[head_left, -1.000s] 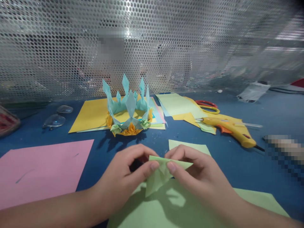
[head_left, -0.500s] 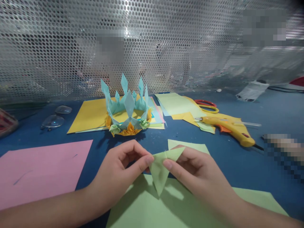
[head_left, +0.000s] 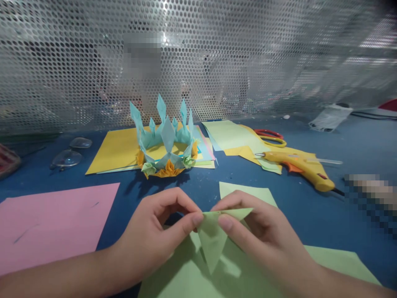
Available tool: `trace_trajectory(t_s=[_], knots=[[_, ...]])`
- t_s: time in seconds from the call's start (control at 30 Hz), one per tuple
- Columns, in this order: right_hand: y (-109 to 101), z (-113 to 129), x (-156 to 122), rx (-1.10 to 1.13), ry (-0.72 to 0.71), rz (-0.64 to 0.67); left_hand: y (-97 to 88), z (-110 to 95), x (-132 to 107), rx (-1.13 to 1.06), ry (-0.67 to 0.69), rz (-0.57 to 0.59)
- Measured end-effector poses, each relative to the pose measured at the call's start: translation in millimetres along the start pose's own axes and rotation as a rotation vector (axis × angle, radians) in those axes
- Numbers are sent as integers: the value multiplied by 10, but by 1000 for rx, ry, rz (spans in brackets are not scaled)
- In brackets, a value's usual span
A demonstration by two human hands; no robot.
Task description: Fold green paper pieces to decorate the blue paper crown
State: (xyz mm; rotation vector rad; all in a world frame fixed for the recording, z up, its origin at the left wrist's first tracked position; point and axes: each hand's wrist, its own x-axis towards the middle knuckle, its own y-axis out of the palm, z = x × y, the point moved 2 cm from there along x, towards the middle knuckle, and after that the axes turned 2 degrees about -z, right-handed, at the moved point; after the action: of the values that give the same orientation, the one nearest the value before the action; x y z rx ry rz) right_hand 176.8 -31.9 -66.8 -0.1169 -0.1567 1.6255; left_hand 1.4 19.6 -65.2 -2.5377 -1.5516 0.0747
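Note:
A small piece of folded green paper [head_left: 212, 240] is held between my two hands, its lowest point hanging over a larger green sheet [head_left: 173, 277]. My left hand [head_left: 167, 227] pinches its left corner between thumb and forefinger. On the other side, my right hand [head_left: 256, 229] grips the upper right part, thumb in front and fingers behind. Behind the hands stands a paper crown [head_left: 169, 138] with light blue points, an orange base and green folded flowers.
Pink paper [head_left: 58, 225] lies at left, with eyeglasses [head_left: 66, 159] behind it. A yellow glue gun [head_left: 297, 165] and red-and-yellow-handled scissors [head_left: 271, 138] lie at right among paper sheets [head_left: 232, 134]. Perforated metal mesh [head_left: 192, 62] closes off the back of the blue table [head_left: 310, 215].
The folded green paper has come slightly lower and tilted, its top edge now flatter. Both hands keep their pinch and have shifted a little down and right.

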Motion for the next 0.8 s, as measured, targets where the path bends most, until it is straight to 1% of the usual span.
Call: trace_trajectory(t_s=[0.1, 0.23, 0.3, 0.37, 0.47, 0.57, 0.6, 0.63, 0.67, 0.73, 0.8], knots=[[-15, 19, -28, -32, -78, -24, 10, -17, -26, 13, 28, 37], [-19, 39, -51, -66, -170, -39, 33, -48, -40, -12, 13, 8], [-20, 33, -42, -53, -154, -45, 34, -53, -33, -20, 2, -1], [-20, 16, -16, -33, -99, -50, 31, -41, -19, -32, -10, 38], [-9, -10, 29, 12, -34, -32, 15, -3, -2, -147, -62, 74], [21, -29, 48, 89, -27, 42, 8, 24, 11, -303, -117, 19], [28, -37, 48, 95, -25, 52, 13, 26, 16, -336, -122, 7], [27, -44, 48, 79, -29, 35, 21, 24, 22, -355, -121, 5], [20, -51, 48, 50, -38, 3, 32, 21, 28, -354, -121, 20], [1, -58, 49, -15, -55, -76, 54, 16, 39, -283, -135, 79], [-7, -60, 55, -38, -50, -98, 63, 13, 48, -164, -145, 130]])
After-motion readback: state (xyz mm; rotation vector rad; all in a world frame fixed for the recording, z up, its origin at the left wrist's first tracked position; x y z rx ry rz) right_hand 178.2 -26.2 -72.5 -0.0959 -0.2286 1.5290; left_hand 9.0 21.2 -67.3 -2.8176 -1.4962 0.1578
